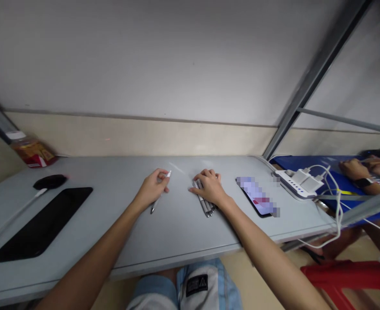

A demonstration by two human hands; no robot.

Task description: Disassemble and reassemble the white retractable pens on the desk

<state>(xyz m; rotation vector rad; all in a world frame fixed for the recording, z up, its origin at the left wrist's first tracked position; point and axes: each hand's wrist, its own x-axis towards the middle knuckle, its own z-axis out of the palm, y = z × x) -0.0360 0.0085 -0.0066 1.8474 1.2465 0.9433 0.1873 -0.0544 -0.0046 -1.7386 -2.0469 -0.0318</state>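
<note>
Just left of frame centre, we see the left hand (153, 186) pinching one slender white-and-silver pen (156, 204), apparently handling it singly. Right of centre, the right hand (211, 187) covers slim silver-tipped pens (205, 207), grip unclear; next move likely calls for light pinching.

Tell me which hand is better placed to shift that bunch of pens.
Probably the right hand: it lies over the bunched pens, while the left hand holds a single pen away from them.
</note>
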